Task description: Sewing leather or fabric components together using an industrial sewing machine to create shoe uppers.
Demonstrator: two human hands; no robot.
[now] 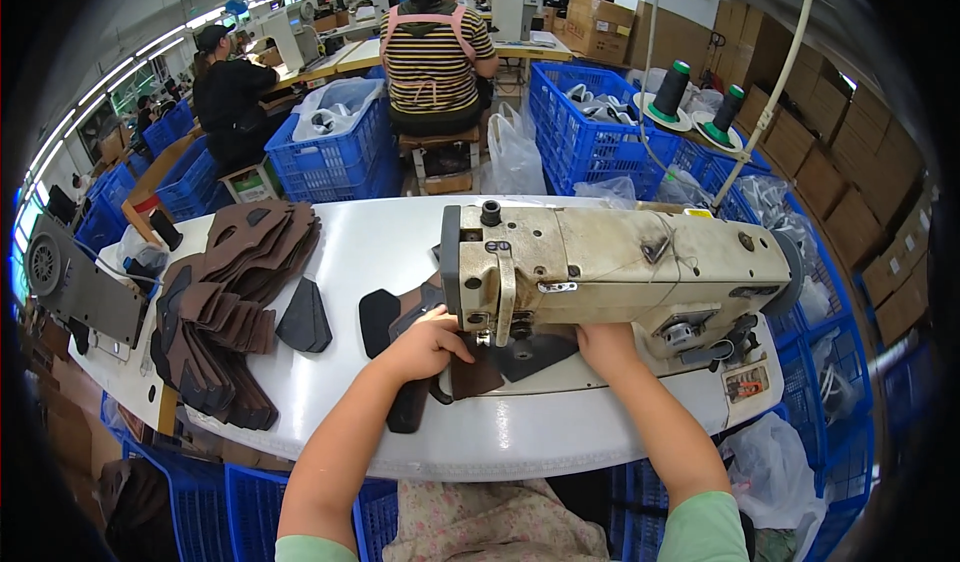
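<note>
An off-white sewing machine (620,257) stands on the white table. Beside its needle area, my left hand (425,347) has its fingers bent and closed on a brown leather-like piece (474,376). A black cut piece (535,355) lies flat under the machine arm. My right hand (603,347) reaches in beneath that arm, near the black piece; its fingers are hidden by the machine. Left of the needle, more dark pieces (378,322) extend out from under my left hand and wrist.
Stacks of brown and black cut pieces (215,342) cover the table's left part, with one loose black piece (304,318) beside them. Dark thread cones (670,92) stand behind the machine. Blue crates (330,152) surround the table. Two people (435,62) sit working ahead.
</note>
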